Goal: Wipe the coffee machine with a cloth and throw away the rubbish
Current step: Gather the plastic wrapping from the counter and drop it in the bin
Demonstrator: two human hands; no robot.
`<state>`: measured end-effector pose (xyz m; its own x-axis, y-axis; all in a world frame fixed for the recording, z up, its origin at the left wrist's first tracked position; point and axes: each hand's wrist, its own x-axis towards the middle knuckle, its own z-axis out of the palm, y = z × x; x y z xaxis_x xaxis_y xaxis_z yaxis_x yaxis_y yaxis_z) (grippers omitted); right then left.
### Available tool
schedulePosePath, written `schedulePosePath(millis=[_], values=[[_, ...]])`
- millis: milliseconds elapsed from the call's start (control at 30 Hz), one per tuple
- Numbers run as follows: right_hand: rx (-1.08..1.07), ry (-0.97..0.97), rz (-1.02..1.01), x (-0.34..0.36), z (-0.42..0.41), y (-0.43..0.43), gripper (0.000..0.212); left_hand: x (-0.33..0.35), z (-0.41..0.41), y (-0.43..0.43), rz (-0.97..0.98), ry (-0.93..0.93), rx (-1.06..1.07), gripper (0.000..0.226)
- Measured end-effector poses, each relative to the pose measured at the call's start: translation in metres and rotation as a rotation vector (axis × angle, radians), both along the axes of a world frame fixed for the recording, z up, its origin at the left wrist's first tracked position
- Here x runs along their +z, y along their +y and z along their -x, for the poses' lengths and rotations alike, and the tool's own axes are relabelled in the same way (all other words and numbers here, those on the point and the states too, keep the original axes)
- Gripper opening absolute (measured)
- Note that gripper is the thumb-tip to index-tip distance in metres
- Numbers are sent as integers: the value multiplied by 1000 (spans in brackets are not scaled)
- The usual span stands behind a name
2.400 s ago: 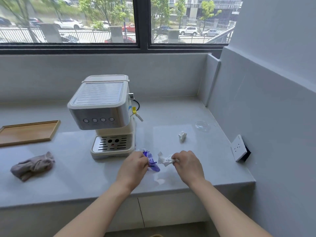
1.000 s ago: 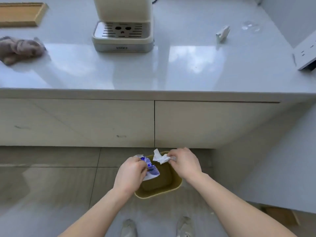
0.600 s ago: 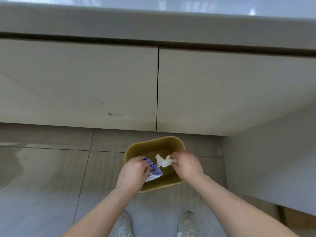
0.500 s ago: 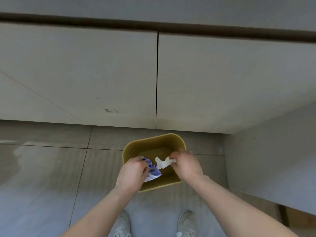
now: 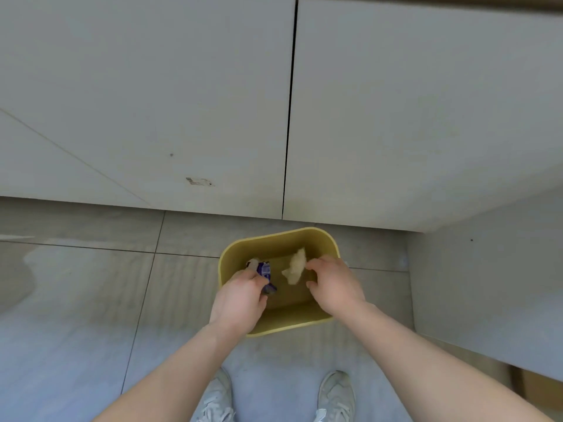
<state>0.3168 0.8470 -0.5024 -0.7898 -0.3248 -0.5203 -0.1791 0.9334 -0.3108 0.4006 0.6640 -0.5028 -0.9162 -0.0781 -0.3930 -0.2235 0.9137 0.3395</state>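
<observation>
Your shoes (image 5: pixel 217 397) stood on the floor tiles (image 5: pixel 76 300). Above the yellow bin (image 5: pixel 275 236), your left hand (image 5: pixel 240 296) kept its fingers clamped on the purple wrapper (image 5: pixel 264 271); your right hand (image 5: pixel 333 284) had its fingers apart, the white tissue (image 5: pixel 295 266) just beside them, seemingly loose. Both scraps looked light, crumpled and soft, best pinched anywhere. Blur hid whether the tissue touched anything. Beyond stood cabinet doors (image 5: pixel 152 102); the coffee machine was out of view.

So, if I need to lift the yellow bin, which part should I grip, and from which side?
Probably the far rim of the yellow bin, coming from above. The bin stands upright and open, so its thin edge can be pinched there. The left hand and right hand cover the near side.
</observation>
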Motion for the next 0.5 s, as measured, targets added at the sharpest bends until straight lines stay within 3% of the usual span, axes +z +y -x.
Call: schedulePosePath(millis=[500], values=[[-17,162,67,134,11,4,35,135,18,-19,108,162,-72,33]])
